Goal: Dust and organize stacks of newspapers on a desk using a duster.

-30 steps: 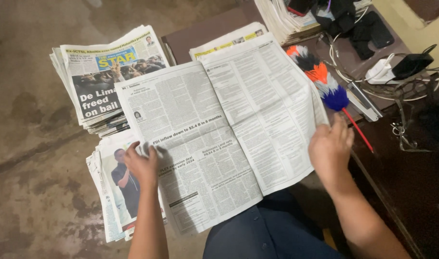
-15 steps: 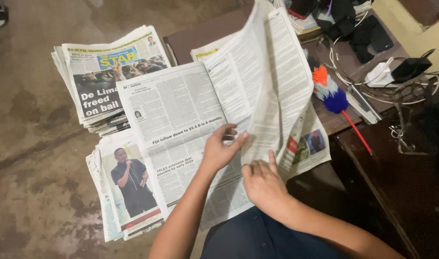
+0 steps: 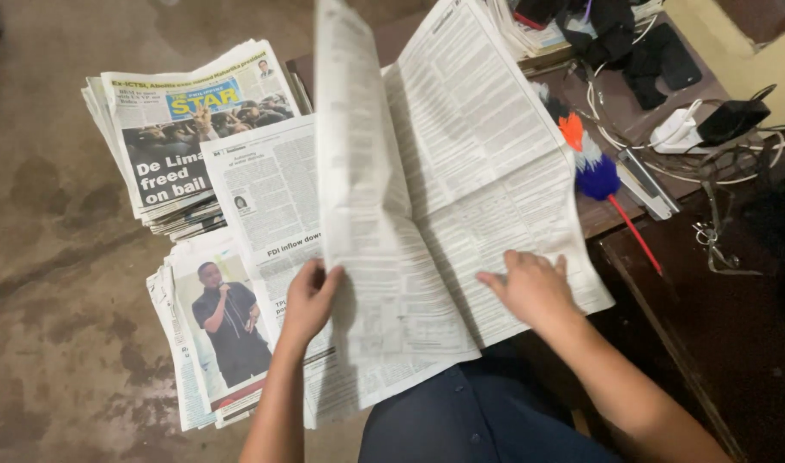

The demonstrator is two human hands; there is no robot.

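Head view: my left hand (image 3: 308,300) pinches an upright page (image 3: 354,197) of the open newspaper (image 3: 487,197) at frame centre, its fold running toward the upper right; my right hand (image 3: 534,287) lies flat, fingers spread, on the right-hand page, equally near.

Matt paper newspaper (image 3: 461,206); rough, stained concrete floor (image 3: 49,257).
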